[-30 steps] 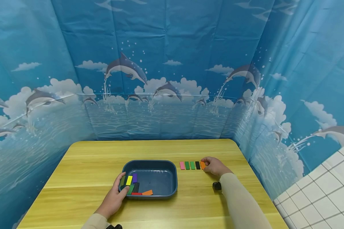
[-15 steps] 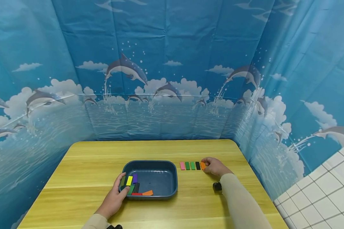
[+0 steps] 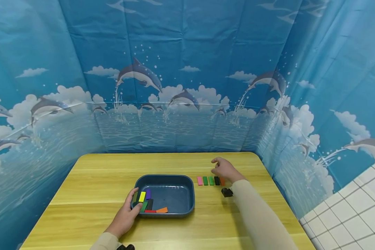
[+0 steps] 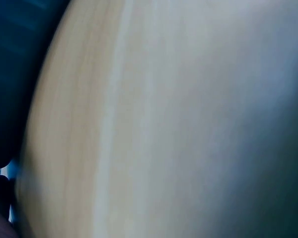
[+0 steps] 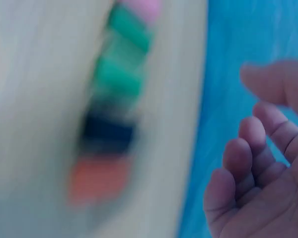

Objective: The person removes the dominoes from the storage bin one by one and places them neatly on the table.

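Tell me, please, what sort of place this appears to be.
Probably an indoor corner set up for tabletop activity: a wood-grain table holding a tray and coloured blocks, a dolphin-print sheet hung around it, and white tiles showing at the right.

the tray (image 3: pixel 172 198) looks like smooth plastic with a soft gloss, and the small coloured blocks (image 3: pixel 205 181) look smooth and matt. the table (image 3: pixel 100 180) has a smooth, faintly shiny wood-grain top; the curtain (image 3: pixel 187 135) looks like creased, sheeny plastic, the right sleeve (image 3: pixel 262 215) like matt cloth.
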`<state>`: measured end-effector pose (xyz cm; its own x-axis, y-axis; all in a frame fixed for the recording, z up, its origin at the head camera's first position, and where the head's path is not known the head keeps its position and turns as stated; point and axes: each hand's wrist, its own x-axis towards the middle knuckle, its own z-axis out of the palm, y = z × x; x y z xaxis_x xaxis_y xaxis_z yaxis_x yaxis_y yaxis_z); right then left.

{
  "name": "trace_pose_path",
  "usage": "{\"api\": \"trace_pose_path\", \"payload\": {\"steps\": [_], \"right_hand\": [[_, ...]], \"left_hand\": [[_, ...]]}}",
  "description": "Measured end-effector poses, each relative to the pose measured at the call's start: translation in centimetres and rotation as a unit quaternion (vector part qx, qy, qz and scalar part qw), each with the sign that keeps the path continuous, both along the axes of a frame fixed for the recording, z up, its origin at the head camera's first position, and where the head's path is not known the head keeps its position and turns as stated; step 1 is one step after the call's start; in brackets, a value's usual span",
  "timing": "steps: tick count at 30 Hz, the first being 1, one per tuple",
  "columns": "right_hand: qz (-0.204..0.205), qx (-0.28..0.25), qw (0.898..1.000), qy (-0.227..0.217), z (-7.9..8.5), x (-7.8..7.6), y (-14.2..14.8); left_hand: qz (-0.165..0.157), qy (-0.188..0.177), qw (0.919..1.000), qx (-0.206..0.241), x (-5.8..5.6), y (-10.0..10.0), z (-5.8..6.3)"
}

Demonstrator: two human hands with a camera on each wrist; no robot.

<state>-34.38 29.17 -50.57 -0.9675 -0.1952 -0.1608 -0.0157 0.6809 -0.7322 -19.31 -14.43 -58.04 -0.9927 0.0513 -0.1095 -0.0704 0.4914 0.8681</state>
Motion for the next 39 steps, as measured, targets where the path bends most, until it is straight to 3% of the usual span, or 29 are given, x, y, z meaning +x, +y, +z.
{"api": "trace_pose_path", "payload": {"steps": [4, 8, 14, 21, 28, 39], "right_hand": [[0.044, 0.010, 0.998, 0.040, 2.1, 0.2, -5.0], [0.092, 0.016, 0.994, 0.054, 2.9, 0.7, -9.8], [0.155, 0.017, 0.986, 0.059, 2.5, 1.9, -15.8], [0.197, 0.009, 0.979, 0.044, 1.1, 3.7, -21.4], [0.232, 0.030, 0.972, 0.022, -0.4, 4.5, -25.0], [0.255, 0.078, 0.964, 0.000, -2.8, 4.1, -26.4]], "left_hand": [[0.001, 0.000, 1.0000, 0.007, 0.0, -0.1, 0.0], [0.000, 0.003, 1.0000, 0.009, 0.0, -0.1, -0.1], [-0.001, 0.006, 0.9999, 0.013, -0.1, -0.1, -0.3], [0.000, -0.002, 0.9993, 0.037, -0.2, -0.2, -0.6], [0.001, -0.001, 0.9997, 0.026, -0.3, -0.4, -0.4], [0.011, 0.014, 0.9998, 0.000, -0.3, -0.2, -0.7]]}}
